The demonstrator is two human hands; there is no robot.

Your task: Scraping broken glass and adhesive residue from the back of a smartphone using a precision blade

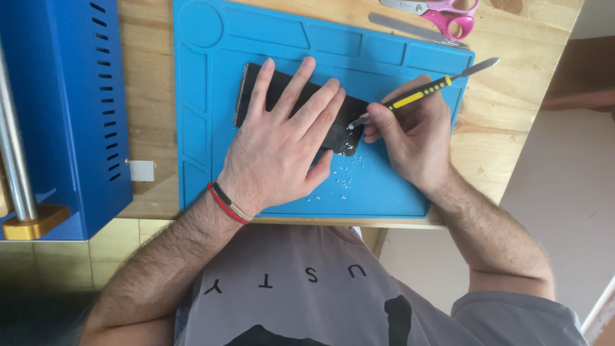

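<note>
Blue silicone work mat (pixel 397 192) covers most of the wooden table (pixel 150 115), with moulded tray compartments along its 12 and 9 o'clock edges. Small white flakes (pixel 343 179) scattered on the mat near 6 o'clock. Pink-handled scissors (pixel 442 13) at 1 o'clock on bare wood, off the mat. Flat grey metal strip (pixel 410 28) just below them, running diagonally, its lower end reaching the mat's corner. Blue metal machine housing (pixel 61 109) with vent slots at 9 o'clock, a steel rod (pixel 16 160) on a brass-coloured base (pixel 35 221) beside it. Small white tag (pixel 141 170) on the table edge next to the housing.
</note>
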